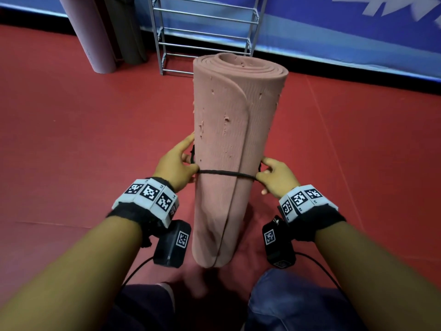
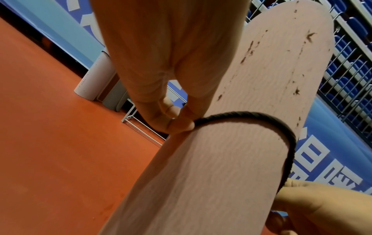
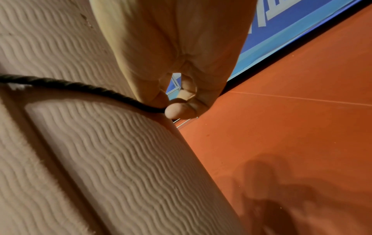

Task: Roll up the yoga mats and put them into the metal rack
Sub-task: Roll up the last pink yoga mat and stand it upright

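Two hands pinch a black cord (image 1: pixel 226 173) across the rolled mat (image 1: pixel 235 130) at frame centre: left hand (image 1: pixel 175 167), right hand (image 1: pixel 276 175). Advisably keep tension even while tying. Metal rack (image 1: pixel 205 32) stands at upper centre.

Bare red floor (image 1: pixel 71 139) either side of the upright rolled mat (image 1: pixel 229 130); metal rack (image 1: pixel 205 32) just behind.

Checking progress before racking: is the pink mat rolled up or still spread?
Rolled up. The mat shows spiral layers at its top end, and both hands pinch a black cord around it.
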Action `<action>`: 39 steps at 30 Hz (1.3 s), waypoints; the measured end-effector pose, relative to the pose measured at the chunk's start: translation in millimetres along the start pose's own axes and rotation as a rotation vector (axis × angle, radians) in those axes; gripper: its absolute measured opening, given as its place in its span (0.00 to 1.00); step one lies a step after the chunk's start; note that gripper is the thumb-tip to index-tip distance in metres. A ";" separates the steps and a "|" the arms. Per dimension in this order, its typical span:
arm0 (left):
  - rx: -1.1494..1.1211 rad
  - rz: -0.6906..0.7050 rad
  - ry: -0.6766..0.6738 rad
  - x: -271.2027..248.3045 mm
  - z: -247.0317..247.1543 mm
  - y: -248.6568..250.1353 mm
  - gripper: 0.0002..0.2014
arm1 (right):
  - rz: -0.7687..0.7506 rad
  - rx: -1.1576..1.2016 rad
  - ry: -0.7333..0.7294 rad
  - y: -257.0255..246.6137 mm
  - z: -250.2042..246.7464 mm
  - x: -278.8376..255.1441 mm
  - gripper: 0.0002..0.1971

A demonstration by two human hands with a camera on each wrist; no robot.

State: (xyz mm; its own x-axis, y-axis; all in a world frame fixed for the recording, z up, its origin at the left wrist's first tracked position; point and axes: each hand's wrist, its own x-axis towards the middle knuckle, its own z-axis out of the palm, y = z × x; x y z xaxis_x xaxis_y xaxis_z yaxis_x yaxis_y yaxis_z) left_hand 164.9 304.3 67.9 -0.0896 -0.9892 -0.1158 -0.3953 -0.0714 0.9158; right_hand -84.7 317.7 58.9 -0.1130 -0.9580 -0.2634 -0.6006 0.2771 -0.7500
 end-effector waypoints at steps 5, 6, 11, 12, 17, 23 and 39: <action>0.046 -0.018 -0.031 -2.8 4.7 -8.1 0.40 | 0.022 -0.059 0.010 10.0 6.2 -4.1 0.26; 0.067 -0.028 -0.038 -3.9 7.0 -11.8 0.40 | 0.025 -0.065 0.014 13.7 8.0 -4.7 0.26; 0.138 -0.073 -0.087 -9.4 15.6 -24.9 0.39 | 0.033 -0.163 -0.011 24.3 14.4 -10.4 0.24; 0.140 -0.078 -0.098 -10.0 16.7 -25.4 0.39 | 0.045 -0.168 -0.015 25.3 15.8 -11.4 0.24; 0.150 -0.077 -0.073 -13.5 17.7 -21.0 0.38 | 0.060 -0.121 -0.029 25.1 17.3 -12.0 0.25; 0.012 -0.092 -0.074 -22.4 6.4 -15.3 0.31 | 0.008 0.227 -0.069 24.4 18.2 -11.1 0.36; -0.456 -0.308 -0.219 -26.5 5.6 4.7 0.28 | 0.324 0.654 -0.273 8.2 -4.1 -16.1 0.27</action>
State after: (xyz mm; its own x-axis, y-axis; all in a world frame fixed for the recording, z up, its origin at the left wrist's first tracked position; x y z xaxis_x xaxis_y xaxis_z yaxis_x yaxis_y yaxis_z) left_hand 160.3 330.9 73.1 -0.2390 -0.8684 -0.4346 -0.0042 -0.4466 0.8947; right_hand -91.1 335.1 59.5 0.0469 -0.7933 -0.6070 0.0275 0.6085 -0.7931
